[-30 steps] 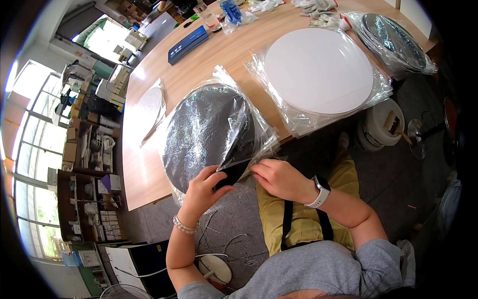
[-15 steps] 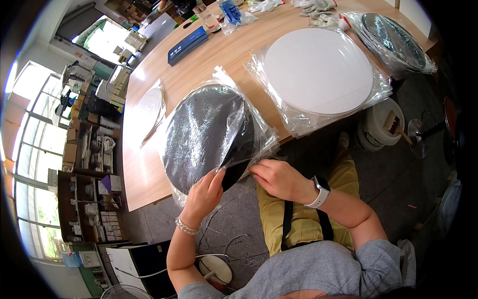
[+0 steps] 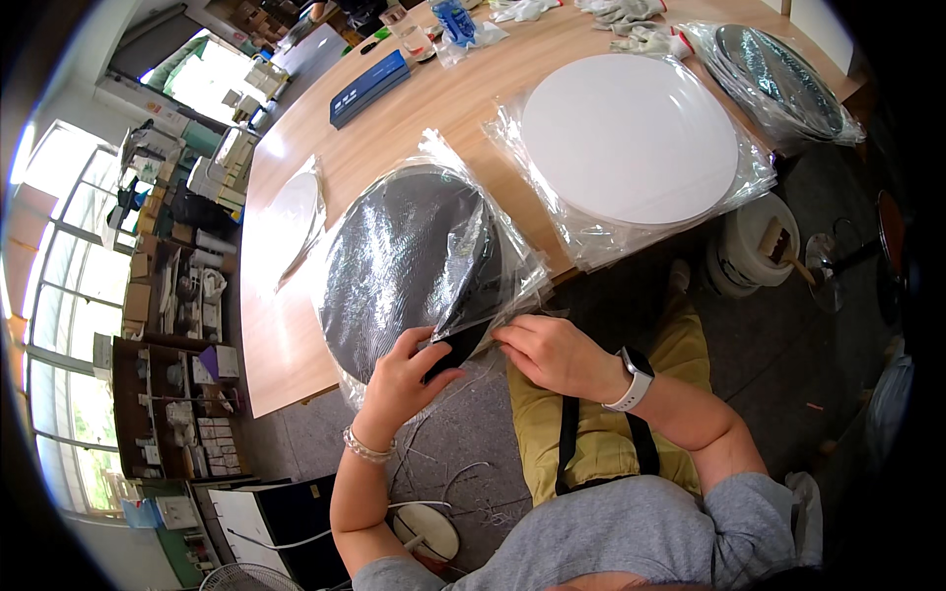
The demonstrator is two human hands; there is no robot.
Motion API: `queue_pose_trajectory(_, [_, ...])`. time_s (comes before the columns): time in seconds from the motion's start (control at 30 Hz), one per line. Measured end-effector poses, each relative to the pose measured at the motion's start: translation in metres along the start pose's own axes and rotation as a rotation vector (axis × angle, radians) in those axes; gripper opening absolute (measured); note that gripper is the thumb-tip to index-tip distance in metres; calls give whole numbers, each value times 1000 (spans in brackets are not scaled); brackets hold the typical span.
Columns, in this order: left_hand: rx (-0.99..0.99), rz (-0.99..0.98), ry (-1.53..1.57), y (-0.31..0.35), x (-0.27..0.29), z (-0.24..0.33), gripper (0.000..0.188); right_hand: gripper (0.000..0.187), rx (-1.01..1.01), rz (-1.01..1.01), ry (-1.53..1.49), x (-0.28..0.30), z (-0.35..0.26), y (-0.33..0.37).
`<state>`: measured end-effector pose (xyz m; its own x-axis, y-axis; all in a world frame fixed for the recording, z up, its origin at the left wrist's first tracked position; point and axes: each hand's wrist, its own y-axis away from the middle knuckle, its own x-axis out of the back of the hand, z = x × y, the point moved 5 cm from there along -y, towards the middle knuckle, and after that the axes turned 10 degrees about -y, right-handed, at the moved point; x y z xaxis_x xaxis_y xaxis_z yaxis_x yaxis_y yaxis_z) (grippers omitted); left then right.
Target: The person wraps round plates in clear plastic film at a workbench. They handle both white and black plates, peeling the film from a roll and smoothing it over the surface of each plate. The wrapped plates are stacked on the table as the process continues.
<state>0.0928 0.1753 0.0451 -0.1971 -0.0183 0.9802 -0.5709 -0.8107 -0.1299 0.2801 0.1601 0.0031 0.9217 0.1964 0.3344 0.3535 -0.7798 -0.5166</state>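
Left of centre, the round black disc (image 3: pixel 394 261) in clear plastic film (image 3: pixel 520 281) lies just beyond the nearer left hand (image 3: pixel 399 379), thumb spread wide; the right hand (image 3: pixel 552 353) pinches the film's lower-right edge.

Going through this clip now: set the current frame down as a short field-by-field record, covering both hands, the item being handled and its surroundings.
Left hand: thumb and fingers apart, at the disc's near edge
Right hand: pinch grip on clear plastic
Item handled: black disc in that plastic, its near side past the table edge
Table, left: pale wrapped piece
Table, right: large white disc; wrapped dark bundle
Table, far side: blue box; gloves
Floor, right: white bucket
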Motion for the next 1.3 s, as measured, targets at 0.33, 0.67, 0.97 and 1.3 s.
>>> queue_pose_trajectory(0.33, [54, -54, 80, -1, 6, -1, 21, 22, -2, -8, -9, -2, 3, 1])
queue_pose_trajectory(0.67, [-32, -60, -103, 0, 4, 8, 27, 20, -30, -26, 6, -4, 4, 0])
queue_pose_trajectory(0.97, [27, -70, 57, -1, 5, -2, 33, 20, -26, -13, -12, -3, 4, -1])
queue_pose_trajectory(1.3, [0, -48, 70, -2, 9, -1, 20, 20, -25, -4, -14, -2, 3, -1])
